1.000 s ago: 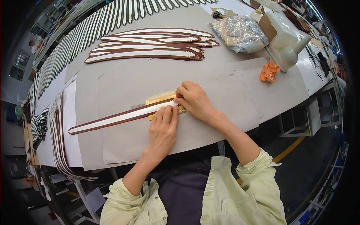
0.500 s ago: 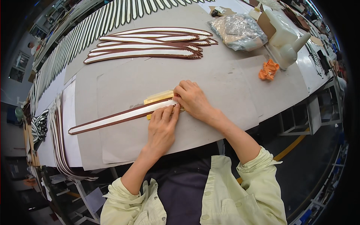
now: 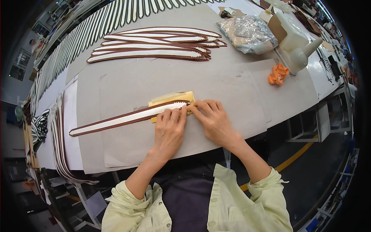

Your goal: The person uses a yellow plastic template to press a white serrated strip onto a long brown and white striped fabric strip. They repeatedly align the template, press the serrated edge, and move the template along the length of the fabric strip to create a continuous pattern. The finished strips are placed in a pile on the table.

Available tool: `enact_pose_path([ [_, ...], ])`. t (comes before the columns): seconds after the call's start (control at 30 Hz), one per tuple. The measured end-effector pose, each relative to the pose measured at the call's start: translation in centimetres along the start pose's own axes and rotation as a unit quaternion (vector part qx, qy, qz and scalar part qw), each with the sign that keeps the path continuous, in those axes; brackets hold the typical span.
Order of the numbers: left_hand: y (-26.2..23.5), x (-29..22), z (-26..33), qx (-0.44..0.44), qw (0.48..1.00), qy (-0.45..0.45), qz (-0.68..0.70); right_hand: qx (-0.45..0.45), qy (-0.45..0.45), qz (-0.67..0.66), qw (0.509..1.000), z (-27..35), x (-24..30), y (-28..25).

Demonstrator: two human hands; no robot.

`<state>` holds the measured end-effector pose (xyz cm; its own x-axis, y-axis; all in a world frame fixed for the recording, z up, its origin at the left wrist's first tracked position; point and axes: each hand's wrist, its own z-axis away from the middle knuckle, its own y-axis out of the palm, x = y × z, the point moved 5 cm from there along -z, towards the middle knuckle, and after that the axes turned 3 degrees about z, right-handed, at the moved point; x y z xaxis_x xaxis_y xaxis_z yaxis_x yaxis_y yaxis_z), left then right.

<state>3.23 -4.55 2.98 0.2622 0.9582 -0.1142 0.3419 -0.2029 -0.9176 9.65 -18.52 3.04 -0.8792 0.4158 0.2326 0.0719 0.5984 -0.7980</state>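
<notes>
my left hand (image 3: 169,129) lies flat, palm down, fingers together and pressing on the right end of a long brown-edged white strip (image 3: 127,118); nothing is gripped, the hand just bears down on it. my right hand (image 3: 213,120) sits just beside it, fingers curled, the fingertips (image 3: 193,109) pinching at the strip's serrated tip, where it crosses a small yellow pad (image 3: 172,98). the two hands are nearly touching over that tip. from there the strip runs away to my left across the grey paper sheets (image 3: 232,85) on the counter (image 3: 293,96), tapering to a point well clear of both hands. the part of the strip under my left palm is hidden, and i cannot tell how much of the yellow pad lies beneath it. farther up the counter lies a stack of finished strips (image 3: 154,44) of the same kind, well apart from my hands. to the upper right sit a crumpled clear plastic bag (image 3: 249,34), a cream-coloured plastic jug (image 3: 299,46) and an orange scrap (image 3: 278,74). rows of more strips along the far and left edges bend into the rim and are too small to make out.
</notes>
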Motion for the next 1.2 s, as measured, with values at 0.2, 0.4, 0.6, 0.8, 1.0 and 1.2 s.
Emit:
enact_pose_path([
  [0.2, 0.0, 0.0, 0.0, 0.0, 1.0, 0.002, -0.006, 0.047, 0.017, 0.025, 0.998, -0.3, 0.3, 1.2],
  [0.4, -0.8, 1.0, 0.6, -0.022, 0.995, -0.035, 0.087, 0.011, -0.064, 0.139, 0.988, -1.7, 2.1, 2.6],
  [0.6, -2.1, 3.3, 3.5, -0.03, 0.998, -0.038, 0.051, 0.029, -0.017, 0.095, 0.995, -1.3, 1.9, 1.9],
  [0.8, -1.4, 2.8, 2.9, -0.04, 0.998, -0.038, 0.043, 0.017, -0.003, 0.041, 0.999, -1.5, 4.0, 2.5],
  [1.0, -1.4, 4.4, 2.7, -0.046, 0.992, -0.054, 0.106, 0.039, 0.027, 0.001, 0.999, -1.8, 5.4, 3.4],
  [1.2, -3.6, 12.2, 2.4, 0.073, 0.973, -0.157, 0.154, 0.051, 0.032, -0.01, 0.998, -1.4, 5.1, 2.8],
])
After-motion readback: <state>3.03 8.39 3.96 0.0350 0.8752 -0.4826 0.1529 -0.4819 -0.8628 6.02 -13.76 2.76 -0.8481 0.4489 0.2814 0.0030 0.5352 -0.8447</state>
